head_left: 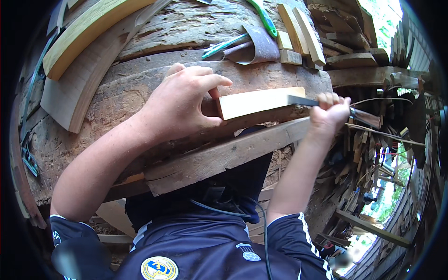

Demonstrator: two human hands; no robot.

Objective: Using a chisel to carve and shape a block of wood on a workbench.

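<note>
A pale wooden block (261, 101), slightly curved, lies on the rough workbench (126, 93) in front of me. My left hand (186, 98) is at its left end, thumb and a bent finger against the end and the index finger stretched out above it. In my right hand (330, 112) is a chisel (302, 101), gripped around its metal shank. Its flat blade lies over the block's right end, and its wooden handle sticks out to the right behind my fist. The blade's tip is slightly blurred, and I cannot tell how firmly it touches the wood.
Curved wooden pieces (88, 37) lie at the left. Across the bench's far side are a sheet of sandpaper (256, 44), a green-handled tool (265, 18) and small wood offcuts (295, 32). A beam (228, 154) runs along the near edge. Scrap wood (359, 158) is heaped at the right.
</note>
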